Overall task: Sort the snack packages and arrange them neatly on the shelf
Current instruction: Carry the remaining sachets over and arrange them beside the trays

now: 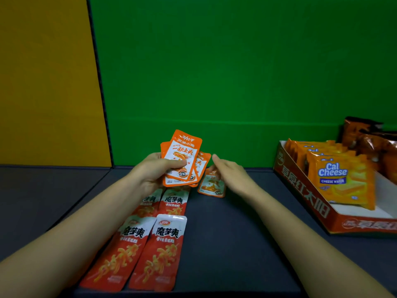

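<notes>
My left hand grips a fanned stack of small orange snack packets, held upright above the dark shelf. Another small orange packet stands tilted on the shelf just right of the stack. My right hand has its fingers on that packet's top edge, thumb raised. Several long red and white snack packages lie flat in two rows under my left forearm, side by side.
A red and white cardboard tray at the right holds orange Cal Cheese wafer packs. Dark orange bags stand behind it. A green back wall and a yellow side panel close off the shelf.
</notes>
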